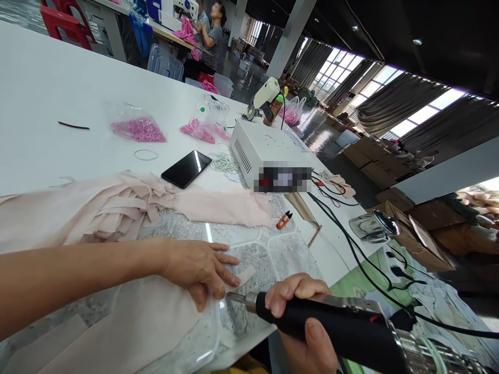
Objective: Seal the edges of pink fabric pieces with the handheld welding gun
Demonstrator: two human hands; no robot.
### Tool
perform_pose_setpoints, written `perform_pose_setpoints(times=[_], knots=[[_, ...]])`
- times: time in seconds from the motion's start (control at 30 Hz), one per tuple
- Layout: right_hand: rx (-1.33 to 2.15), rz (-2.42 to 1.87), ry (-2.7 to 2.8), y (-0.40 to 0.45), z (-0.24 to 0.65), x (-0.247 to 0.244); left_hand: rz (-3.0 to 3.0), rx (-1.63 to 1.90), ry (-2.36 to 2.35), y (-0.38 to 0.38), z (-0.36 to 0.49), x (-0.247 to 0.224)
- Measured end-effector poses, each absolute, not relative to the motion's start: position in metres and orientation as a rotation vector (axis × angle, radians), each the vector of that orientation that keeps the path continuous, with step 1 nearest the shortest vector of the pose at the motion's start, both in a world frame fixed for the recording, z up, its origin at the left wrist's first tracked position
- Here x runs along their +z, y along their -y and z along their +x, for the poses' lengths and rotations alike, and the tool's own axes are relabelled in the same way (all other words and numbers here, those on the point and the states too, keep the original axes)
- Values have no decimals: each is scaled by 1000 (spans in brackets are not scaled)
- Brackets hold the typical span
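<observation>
My left hand [197, 267] lies palm down with its fingers spread, pressing a pale pink fabric piece [136, 322] onto a grey marble-patterned mat [249, 257]. A narrow end of pale fabric [246, 274] sticks out past its fingertips. My right hand [306, 317] is wrapped round a thick black handheld power tool [331, 327] with a metal collar at its rear. The tool's thin metal tip [236, 297] points left and ends right beside my left index finger. Whether the tip touches the fabric, I cannot tell.
Behind the mat are stacked fabric strips [120, 208], a phone [187, 169], orange thread snips [284, 219] and a white control box [268, 150]. Black cables [351, 244] run down the right side, past a glass jar [374, 227]. Bags of pink pieces [138, 129] sit farther back.
</observation>
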State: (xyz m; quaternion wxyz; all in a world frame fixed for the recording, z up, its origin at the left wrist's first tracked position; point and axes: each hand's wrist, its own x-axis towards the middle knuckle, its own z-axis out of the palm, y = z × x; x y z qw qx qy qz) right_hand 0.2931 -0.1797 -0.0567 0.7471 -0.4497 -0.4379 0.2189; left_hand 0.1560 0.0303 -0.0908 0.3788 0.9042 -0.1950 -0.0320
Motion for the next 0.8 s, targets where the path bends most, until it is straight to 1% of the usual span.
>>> perform_pose_setpoints(times=[0.4,0.57,0.8], knots=[[507,-968,963,183,292,-59,2383,-135,510,-29,156,-94],[570,-916,956,185,288,-62,2387,-111,524,-29,156,-98],[566,-913,959,185,284,-69,2381,-24,537,-29,155,-103]])
